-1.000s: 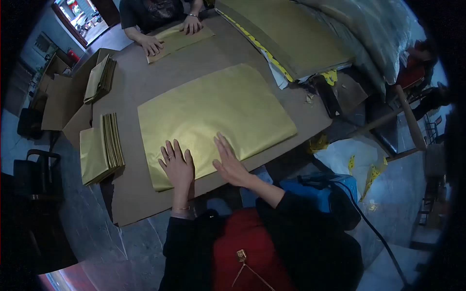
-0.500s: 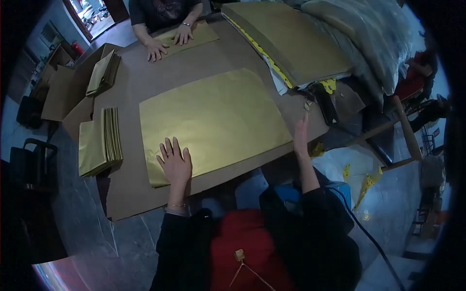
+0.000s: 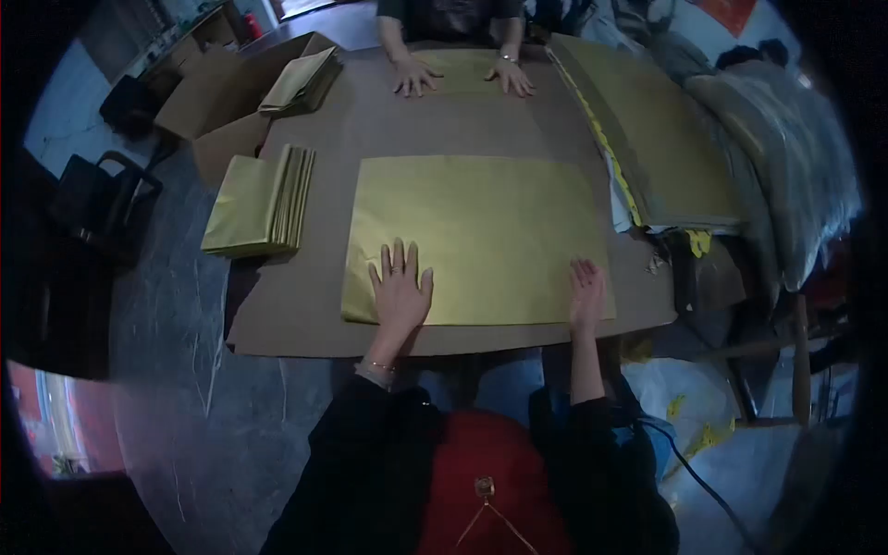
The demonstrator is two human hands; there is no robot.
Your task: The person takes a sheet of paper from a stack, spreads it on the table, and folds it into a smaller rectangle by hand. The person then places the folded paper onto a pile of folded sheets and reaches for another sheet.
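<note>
Paper (image 3: 481,231), a wide gold-coloured rectangle with a satiny sheen, is lying flat at twelve o'clock in my head view, on a matt brown board surface (image 3: 324,222). I seem to be smoothing it, and keeping it level is calling for light, even pressure. My hands are working apart: my left hand (image 3: 400,296) is spreading its fingers over the near-left part, while my right hand (image 3: 587,296) is tilting open by the near-right corner; I cannot tell whether it is touching. Neither is gripping anything. At ten o'clock, a thick, many-layered stack of folded gold sheets (image 3: 245,208) is showing crisp ridges. Farther off at twelve, a co-worker's hands (image 3: 416,76) are pressing another gold sheet (image 3: 458,69). At two o'clock, a broad tan slab-like pile (image 3: 666,139) is lying.
</note>
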